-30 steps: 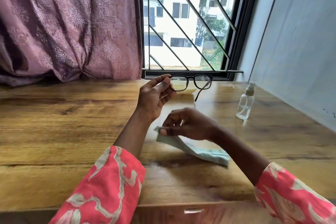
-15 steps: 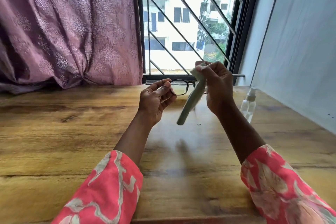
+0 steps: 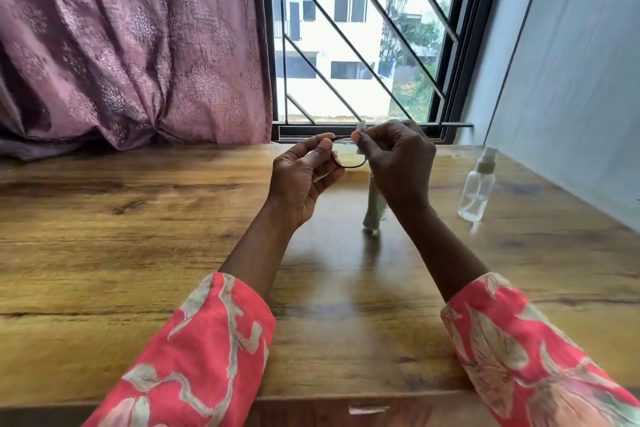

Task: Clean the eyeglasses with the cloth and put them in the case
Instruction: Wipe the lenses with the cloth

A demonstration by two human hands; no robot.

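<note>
Wiping has begun in the head view: a second ago the right hand (image 3: pixel 398 163) lay on the table (image 3: pixel 138 253) gathering the cloth (image 3: pixel 374 208), and half a second ago it had lifted the cloth up beside the glasses (image 3: pixel 348 156). Now that hand pinches the cloth against the frame's right side, thumb and forefinger closed over it, with the rest of the cloth hanging down behind the wrist, its tail near the tabletop. The left hand (image 3: pixel 304 180) pinches the glasses at their left edge between thumb and forefinger, other fingers loosely curled, and holds them up in front of the window (image 3: pixel 346 45). Only one lens shows; the other is hidden behind the right hand.

I judge the cleaning step as just starting, with casing the glasses not yet done.

As for containers, a clear spray bottle (image 3: pixel 476 187) stands upright on the table to the right, well apart from the hands; a little liquid seems to sit in its base. No case is in sight.
</note>
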